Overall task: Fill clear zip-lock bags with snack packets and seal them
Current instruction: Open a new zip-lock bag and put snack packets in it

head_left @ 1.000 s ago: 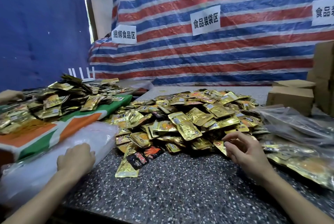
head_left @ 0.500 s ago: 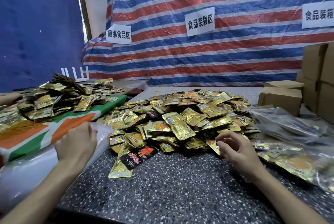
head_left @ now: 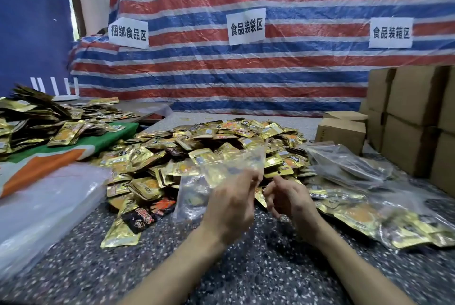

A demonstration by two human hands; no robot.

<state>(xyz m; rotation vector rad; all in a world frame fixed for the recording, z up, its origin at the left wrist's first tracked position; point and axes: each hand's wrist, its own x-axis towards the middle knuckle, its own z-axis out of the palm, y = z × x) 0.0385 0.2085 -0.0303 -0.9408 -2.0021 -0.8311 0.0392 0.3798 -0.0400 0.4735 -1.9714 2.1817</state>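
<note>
A person sits at a speckled stone table (head_left: 172,267) with a large pile of gold foil snack packets (head_left: 197,147) heaped at its middle. Just in front of the pile, the left hand (head_left: 231,203) grips a clear zip-lock bag (head_left: 194,191), fingers curled round the plastic, which is blurred and stands up against the pile. The right hand (head_left: 290,198) is just beside it, fingers curled toward the bag's edge; whether they pinch anything cannot be told. Left of the pile lies a stack of empty clear bags (head_left: 49,201). Right of the pile lie filled bags of packets (head_left: 369,218), with cardboard boxes (head_left: 413,120) beyond them. Behind the pile hangs a red, white and blue striped tarp (head_left: 246,70).
</note>
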